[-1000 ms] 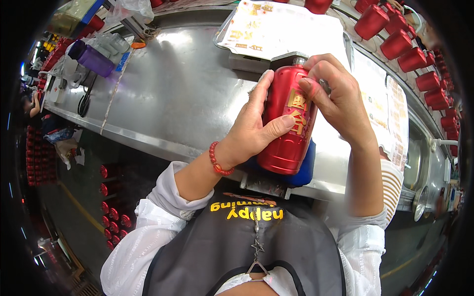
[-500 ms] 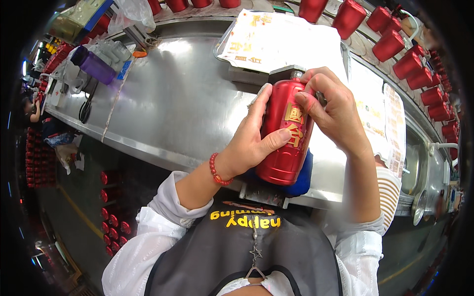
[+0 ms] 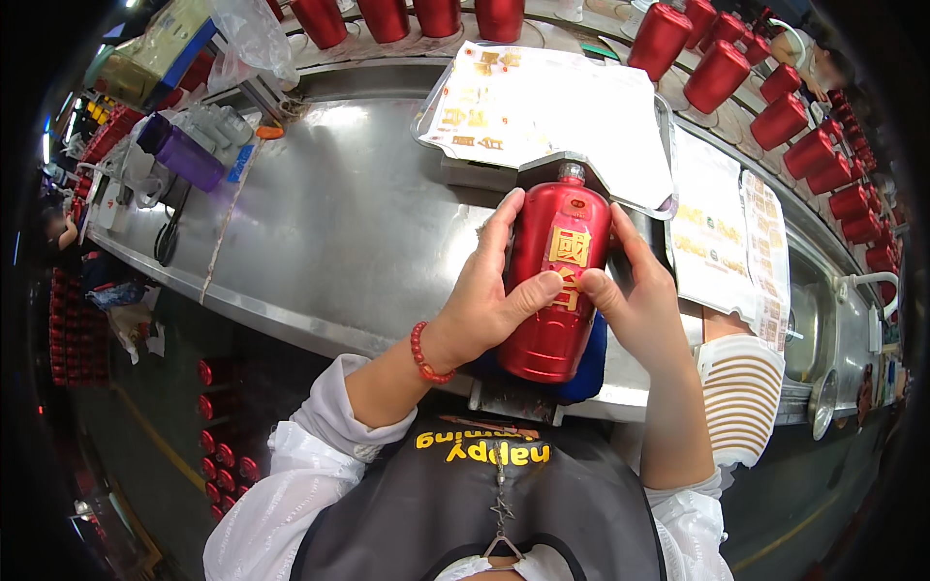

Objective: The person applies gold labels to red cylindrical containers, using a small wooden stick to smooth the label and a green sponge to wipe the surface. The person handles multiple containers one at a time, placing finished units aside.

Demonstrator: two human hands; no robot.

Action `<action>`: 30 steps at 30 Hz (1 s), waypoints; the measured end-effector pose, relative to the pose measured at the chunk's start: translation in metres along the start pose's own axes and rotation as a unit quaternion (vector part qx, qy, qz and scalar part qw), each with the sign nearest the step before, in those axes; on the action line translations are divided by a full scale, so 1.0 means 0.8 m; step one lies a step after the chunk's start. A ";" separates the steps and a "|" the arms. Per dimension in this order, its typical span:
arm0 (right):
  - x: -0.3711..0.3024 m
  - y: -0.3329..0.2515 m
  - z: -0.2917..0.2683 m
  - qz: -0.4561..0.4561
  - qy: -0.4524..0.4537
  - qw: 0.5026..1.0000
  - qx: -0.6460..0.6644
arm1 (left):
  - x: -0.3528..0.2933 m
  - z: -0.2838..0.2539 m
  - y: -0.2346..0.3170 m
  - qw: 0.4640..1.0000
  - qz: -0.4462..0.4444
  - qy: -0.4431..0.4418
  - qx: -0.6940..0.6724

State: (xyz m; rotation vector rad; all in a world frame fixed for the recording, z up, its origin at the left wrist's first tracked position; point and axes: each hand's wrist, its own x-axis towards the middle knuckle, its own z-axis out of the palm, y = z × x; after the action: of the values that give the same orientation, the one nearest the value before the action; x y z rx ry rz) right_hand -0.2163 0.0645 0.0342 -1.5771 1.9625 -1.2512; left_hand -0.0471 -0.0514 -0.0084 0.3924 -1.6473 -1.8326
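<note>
Head view: a metallic-red bottle (image 3: 544,341) bearing gold characters lies at the near edge of the table (image 3: 339,213); left hand (image 3: 484,298) and right hand (image 3: 641,302), partly open, clasp its sides.

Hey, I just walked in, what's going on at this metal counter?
A person is holding a red bottle between both bare hands: the left hand along one side, the right hand along the other, with both thumbs on the front by its raised gold lettering. A blue support shows beneath the bottle. Just beyond lies a white sheet bearing some gold characters, and more red bottles stand along the far side.
</note>
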 end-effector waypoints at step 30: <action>-0.008 0.002 0.000 0.062 -0.033 0.993 0.097 | 0.030 -0.018 0.007 0.998 0.005 -0.027 0.061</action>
State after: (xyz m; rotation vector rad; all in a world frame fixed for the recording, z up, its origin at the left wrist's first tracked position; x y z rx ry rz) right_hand -0.2149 0.0705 0.0315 -1.3625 1.8079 -1.2806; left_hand -0.0551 -0.0775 -0.0012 0.3891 -1.8005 -1.7547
